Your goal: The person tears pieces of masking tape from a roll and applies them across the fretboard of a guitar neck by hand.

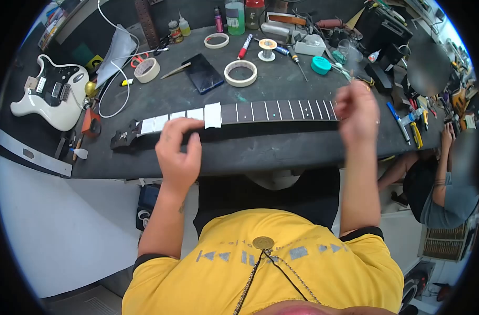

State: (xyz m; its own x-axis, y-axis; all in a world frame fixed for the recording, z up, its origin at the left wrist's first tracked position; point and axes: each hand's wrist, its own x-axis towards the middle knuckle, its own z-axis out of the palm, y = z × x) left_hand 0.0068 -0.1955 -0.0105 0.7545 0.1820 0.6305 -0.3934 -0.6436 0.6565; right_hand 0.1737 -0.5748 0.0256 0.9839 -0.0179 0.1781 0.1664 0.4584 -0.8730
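Observation:
A guitar neck [271, 111] lies across the dark bench top, its black headstock [125, 135] to the left. Strips of white tape [179, 114] cover the fingerboard between the lower frets, and a wider white strip [213, 115] wraps over it further right. My left hand [177, 152] rests at the near edge of the taped part, thumb and index finger apart, holding nothing that I can see. Over the neck's right end my right hand [358, 111] is raised and blurred. Its fingers are curled closed, and anything between them is too small to make out.
Behind the neck lie tape rolls [240, 73], a dark tablet [204, 73], a solder spool [267, 47] and a red marker [245, 46]. A white guitar body [53, 92] sits at left. Pliers [417, 135] lie at right, where another person [444, 194] sits.

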